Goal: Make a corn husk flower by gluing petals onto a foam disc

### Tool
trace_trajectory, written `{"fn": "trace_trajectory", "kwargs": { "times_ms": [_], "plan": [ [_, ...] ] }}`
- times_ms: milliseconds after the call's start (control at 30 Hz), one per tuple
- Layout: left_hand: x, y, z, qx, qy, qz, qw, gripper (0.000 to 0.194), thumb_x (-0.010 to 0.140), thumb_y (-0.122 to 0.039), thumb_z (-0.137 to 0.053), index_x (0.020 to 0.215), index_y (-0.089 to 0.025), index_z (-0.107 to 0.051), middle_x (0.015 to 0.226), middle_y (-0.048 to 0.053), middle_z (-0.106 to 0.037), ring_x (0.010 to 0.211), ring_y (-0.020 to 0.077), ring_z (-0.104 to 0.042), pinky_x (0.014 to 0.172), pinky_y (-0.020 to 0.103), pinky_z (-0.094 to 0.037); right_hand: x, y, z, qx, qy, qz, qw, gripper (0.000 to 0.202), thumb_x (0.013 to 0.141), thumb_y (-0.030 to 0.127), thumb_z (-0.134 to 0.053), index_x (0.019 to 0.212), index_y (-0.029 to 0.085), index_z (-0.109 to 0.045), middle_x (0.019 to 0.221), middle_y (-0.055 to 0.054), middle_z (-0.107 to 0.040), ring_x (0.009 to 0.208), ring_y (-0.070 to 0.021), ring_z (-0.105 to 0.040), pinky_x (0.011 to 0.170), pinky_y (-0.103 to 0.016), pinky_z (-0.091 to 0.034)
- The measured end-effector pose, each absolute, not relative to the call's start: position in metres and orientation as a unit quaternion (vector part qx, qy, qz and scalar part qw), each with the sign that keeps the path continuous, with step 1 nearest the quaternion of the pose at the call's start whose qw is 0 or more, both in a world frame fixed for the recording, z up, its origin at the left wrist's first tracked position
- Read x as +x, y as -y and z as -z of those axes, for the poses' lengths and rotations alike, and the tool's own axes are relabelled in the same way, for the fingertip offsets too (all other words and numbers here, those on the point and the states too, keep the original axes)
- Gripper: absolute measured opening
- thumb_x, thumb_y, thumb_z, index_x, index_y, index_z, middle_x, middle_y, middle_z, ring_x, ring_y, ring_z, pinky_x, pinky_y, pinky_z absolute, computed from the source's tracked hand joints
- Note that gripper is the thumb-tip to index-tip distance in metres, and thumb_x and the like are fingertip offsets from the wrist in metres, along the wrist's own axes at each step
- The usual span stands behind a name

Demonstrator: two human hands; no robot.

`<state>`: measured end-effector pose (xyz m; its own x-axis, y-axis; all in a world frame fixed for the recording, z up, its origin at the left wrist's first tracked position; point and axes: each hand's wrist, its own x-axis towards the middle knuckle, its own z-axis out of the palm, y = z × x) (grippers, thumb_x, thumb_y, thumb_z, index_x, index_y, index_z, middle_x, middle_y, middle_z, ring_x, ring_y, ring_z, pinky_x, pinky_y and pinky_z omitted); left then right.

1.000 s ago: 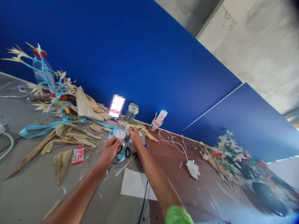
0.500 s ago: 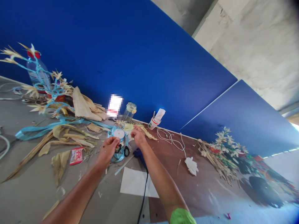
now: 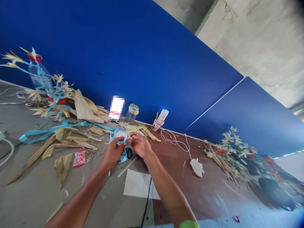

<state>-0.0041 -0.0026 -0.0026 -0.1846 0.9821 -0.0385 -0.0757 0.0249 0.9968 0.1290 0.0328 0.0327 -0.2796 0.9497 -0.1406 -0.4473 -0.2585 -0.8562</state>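
My left hand (image 3: 114,150) is curled beside a spool of light blue ribbon (image 3: 120,135), its thumb and index finger close together; whatever they may hold is too small to make out. Facing it, my right hand (image 3: 140,145) pinches a small pale strip (image 3: 130,137), perhaps dried husk. Black-handled scissors (image 3: 129,153) lie just below the hands, partly hidden. Behind the spool, small pale husk flowers (image 3: 123,125) show, with yellowish husks (image 3: 144,130) to their right.
Dried husks (image 3: 87,109) and blue ribbon (image 3: 35,134) spread leftward, near a red packet (image 3: 79,158) and a blue-stemmed flower arrangement (image 3: 57,91). A jar (image 3: 132,113) and paper cup (image 3: 157,123) stand along the blue partition (image 3: 142,57). White paper (image 3: 136,183) lies in front.
My right hand has lowered and turned inward, coming closer to my left hand, with a pale strip now showing at its fingertips. My left hand has shifted slightly right, toward the spool.
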Motion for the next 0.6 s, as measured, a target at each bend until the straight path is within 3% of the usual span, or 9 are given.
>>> {"fn": "trace_trajectory", "kwargs": {
  "times_ms": [167, 367, 600],
  "plan": [
    [-0.003, 0.000, 0.009, 0.488, -0.510, -0.550, 0.447, 0.023, 0.068, -0.037, -0.057, 0.076, -0.017, -0.066, 0.056, -0.001, -0.056, 0.048, 0.0117, -0.046, 0.048, 0.024, -0.034, 0.127, -0.025, -0.039, -0.321, 0.374, -0.719, 0.490, 0.021, 0.061, 0.014, -0.058, 0.082, 0.016, -0.058, 0.064, 0.003, -0.056, 0.051, -0.0093, -0.051, 0.052, -0.022, -0.042],
    [0.000, -0.001, 0.011, 0.475, -0.462, -0.558, 0.500, 0.025, 0.066, -0.037, -0.062, 0.079, -0.016, -0.066, 0.061, 0.000, -0.059, 0.052, 0.0115, -0.048, 0.050, 0.024, -0.037, 0.131, -0.021, -0.045, -0.320, 0.394, -0.719, 0.475, 0.020, 0.066, 0.018, -0.056, 0.086, 0.016, -0.056, 0.059, 0.002, -0.056, 0.053, -0.0117, -0.053, 0.057, -0.024, -0.043],
    [0.000, -0.001, 0.011, 0.442, -0.467, -0.575, 0.505, 0.019, 0.063, -0.034, -0.064, 0.068, -0.017, -0.059, 0.053, -0.004, -0.050, 0.048, 0.0096, -0.044, 0.046, 0.022, -0.031, 0.135, -0.025, -0.055, -0.333, 0.373, -0.701, 0.509, 0.026, 0.063, 0.021, -0.061, 0.088, 0.018, -0.061, 0.074, 0.000, -0.060, 0.051, -0.0096, -0.050, 0.048, -0.023, -0.040]
  ]
}}
